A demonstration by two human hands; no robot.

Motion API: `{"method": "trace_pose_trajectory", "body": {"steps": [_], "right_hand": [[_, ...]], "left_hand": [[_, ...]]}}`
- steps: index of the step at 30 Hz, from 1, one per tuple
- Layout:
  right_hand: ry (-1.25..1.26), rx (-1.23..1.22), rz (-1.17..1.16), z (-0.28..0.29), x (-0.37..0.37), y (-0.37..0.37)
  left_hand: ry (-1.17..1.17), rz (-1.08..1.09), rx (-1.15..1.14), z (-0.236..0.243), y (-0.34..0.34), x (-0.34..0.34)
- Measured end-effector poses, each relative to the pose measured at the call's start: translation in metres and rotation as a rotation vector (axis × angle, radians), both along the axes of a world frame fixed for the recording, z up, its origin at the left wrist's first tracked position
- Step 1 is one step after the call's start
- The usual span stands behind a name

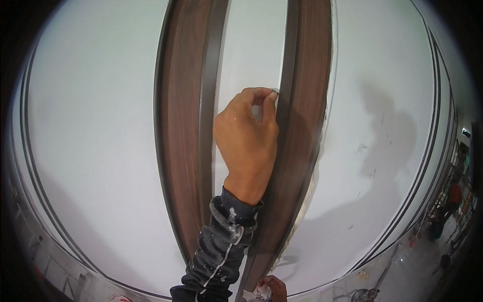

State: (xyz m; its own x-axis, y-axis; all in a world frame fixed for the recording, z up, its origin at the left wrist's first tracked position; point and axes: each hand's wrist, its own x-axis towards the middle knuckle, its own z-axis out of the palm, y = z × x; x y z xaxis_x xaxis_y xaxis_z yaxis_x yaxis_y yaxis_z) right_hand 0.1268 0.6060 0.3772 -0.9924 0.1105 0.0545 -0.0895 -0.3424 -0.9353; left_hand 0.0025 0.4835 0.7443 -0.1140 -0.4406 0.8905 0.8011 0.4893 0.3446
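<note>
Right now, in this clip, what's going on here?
A person's left hand pinches a small dark piece between thumb and finger, at the inner edge of the dark trim strip along the right-hand brown wood-grain band. The piece is too small to identify. Lower down, the right hand holds crumpled whitish material, partly cut off by the picture's lower edge.

Small dark piece (274, 91): pinched, tip visible, at the left edge of the upright dark strip (289, 55) bordering brown wood-grain panel (311, 65). Crumpled white material (255, 294): held low, partly out of frame.
</note>
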Motion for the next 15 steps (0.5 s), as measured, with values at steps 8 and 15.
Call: {"method": "trace_pose_trajectory", "body": {"steps": [8, 15], "right_hand": [[-0.058, -0.117, 0.013, -0.083, -0.030, 0.022], [-0.013, -0.180, -0.013, -0.101, -0.048, 0.000]], "left_hand": [[-0.045, 0.026, -0.063, 0.001, 0.002, 0.005], [-0.040, 0.054, -0.065, -0.004, -0.019, -0.003]]}}
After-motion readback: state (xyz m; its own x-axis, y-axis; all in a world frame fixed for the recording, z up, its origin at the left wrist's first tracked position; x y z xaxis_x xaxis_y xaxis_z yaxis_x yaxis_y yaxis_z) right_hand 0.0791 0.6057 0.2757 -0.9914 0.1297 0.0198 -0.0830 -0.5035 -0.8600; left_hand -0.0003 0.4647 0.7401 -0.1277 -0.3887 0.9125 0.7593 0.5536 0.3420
